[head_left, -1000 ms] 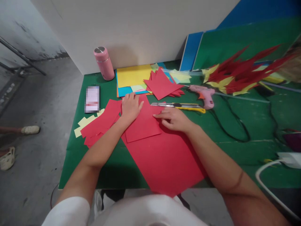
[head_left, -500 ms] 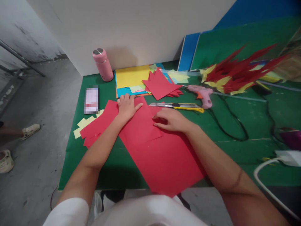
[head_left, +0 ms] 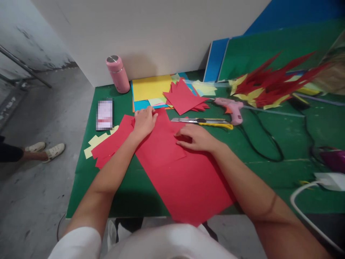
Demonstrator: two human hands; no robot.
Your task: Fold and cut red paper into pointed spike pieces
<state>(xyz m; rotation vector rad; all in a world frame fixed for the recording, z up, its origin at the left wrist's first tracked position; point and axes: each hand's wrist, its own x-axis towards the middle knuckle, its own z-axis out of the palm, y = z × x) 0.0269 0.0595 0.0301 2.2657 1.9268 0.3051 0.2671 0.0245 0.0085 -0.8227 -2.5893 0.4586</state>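
Left hand (head_left: 143, 122), thumb newly tucked, touches red sheet (head_left: 165, 142); right hand (head_left: 198, 137) half-curled; grips unclear.

had passing room over the desk (head_left: 137, 198) between left forearm (head_left: 111, 169) and large red sheet (head_left: 194, 187); met the utility knife (head_left: 202, 121), glue gun (head_left: 235, 109) and black cable (head_left: 277, 160) farther right.

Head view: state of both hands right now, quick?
Left hand: curled over the upper red sheet; cannot tell whether it grips.
Right hand: partly open, by that sheet's right edge; nothing visibly held.
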